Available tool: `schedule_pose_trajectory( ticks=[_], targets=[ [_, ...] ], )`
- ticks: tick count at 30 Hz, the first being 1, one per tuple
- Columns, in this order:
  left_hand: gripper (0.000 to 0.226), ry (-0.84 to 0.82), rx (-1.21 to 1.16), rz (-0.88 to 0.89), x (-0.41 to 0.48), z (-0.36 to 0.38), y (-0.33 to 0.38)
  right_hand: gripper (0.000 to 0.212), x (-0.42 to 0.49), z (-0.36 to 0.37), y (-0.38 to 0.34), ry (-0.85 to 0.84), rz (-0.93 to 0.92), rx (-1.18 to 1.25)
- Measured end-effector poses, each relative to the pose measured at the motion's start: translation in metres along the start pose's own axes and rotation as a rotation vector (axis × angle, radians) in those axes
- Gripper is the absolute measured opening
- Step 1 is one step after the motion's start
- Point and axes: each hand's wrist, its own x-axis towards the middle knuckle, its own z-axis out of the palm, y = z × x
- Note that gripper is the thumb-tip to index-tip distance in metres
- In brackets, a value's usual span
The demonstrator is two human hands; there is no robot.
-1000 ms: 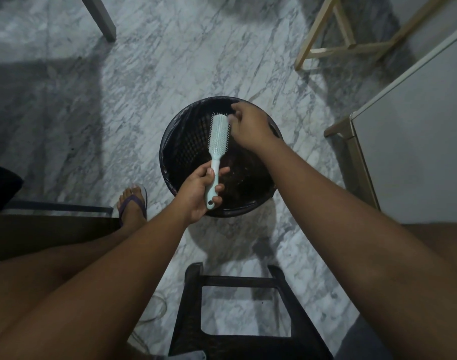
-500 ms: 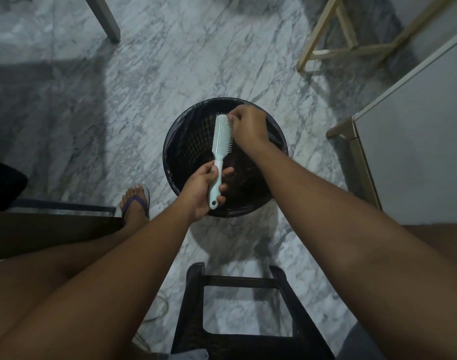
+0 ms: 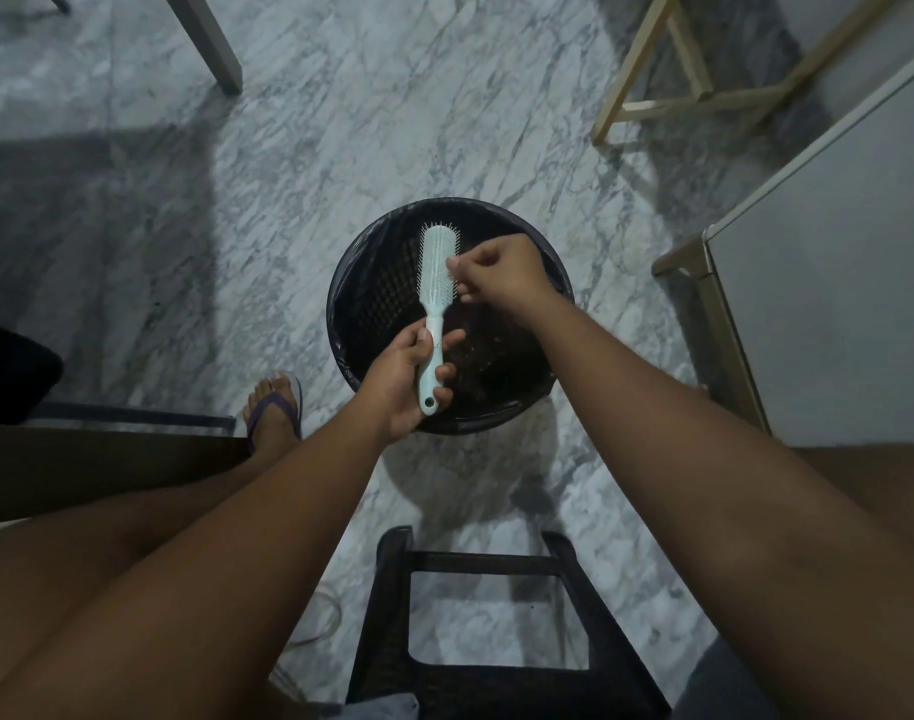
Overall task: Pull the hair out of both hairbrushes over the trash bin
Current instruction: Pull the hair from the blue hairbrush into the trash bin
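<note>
A pale mint hairbrush (image 3: 438, 267) is held upright over a round black trash bin (image 3: 361, 283) lined with a dark bag. My left hand (image 3: 404, 383) grips the brush's handle near its lower end. My right hand (image 3: 499, 272) is beside the bristles on the brush's right side, fingertips pinched together at the bristle edge; whether hair is between them is too small to tell. Dark clumps lie in the bin's bottom. Only one hairbrush is in view.
A black plastic stool (image 3: 486, 615) stands just in front of me. A foot in a purple sandal (image 3: 273, 413) rests left of the bin. A white cabinet (image 3: 834, 304) is at the right, with wooden legs (image 3: 668, 70) and a grey leg (image 3: 205, 44) behind, on marble floor.
My right hand has slid down from the brush's tip to the middle of the bristles on its right side. The left hand keeps its grip on the handle.
</note>
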Motion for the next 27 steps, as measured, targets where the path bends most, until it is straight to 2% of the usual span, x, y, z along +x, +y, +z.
schedule_pose_trajectory(
  ticks=[5, 10, 13, 15, 18, 21, 27],
  targets=[
    [0.028, -0.039, -0.018, 0.004, 0.003, 0.005, 0.005, 0.028, 0.002, -0.003, -0.005, 0.047, 0.009, 0.018],
    [0.028, -0.036, -0.033, 0.017, 0.004, 0.007, 0.007, 0.028, 0.007, -0.014, -0.002, 0.252, 0.077, 0.097],
    [0.03, -0.021, -0.02, 0.013, 0.003, 0.001, 0.007, 0.024, 0.004, -0.016, 0.008, 0.137, 0.187, 0.013],
    [0.031, -0.004, 0.003, 0.015, 0.003, -0.001, 0.006, 0.03, 0.003, -0.013, 0.014, 0.108, 0.124, -0.076],
    [0.031, 0.013, 0.047, 0.016, 0.003, -0.002, 0.004, 0.044, 0.001, -0.002, 0.007, 0.099, -0.064, -0.136],
    [0.031, -0.001, 0.068, 0.008, 0.002, -0.001, 0.001, 0.058, 0.003, 0.005, -0.004, 0.061, -0.224, -0.308],
    [0.029, -0.017, 0.122, 0.03, 0.0, -0.003, -0.001, 0.036, 0.011, 0.001, -0.014, 0.092, -0.332, -0.452]
  ],
)
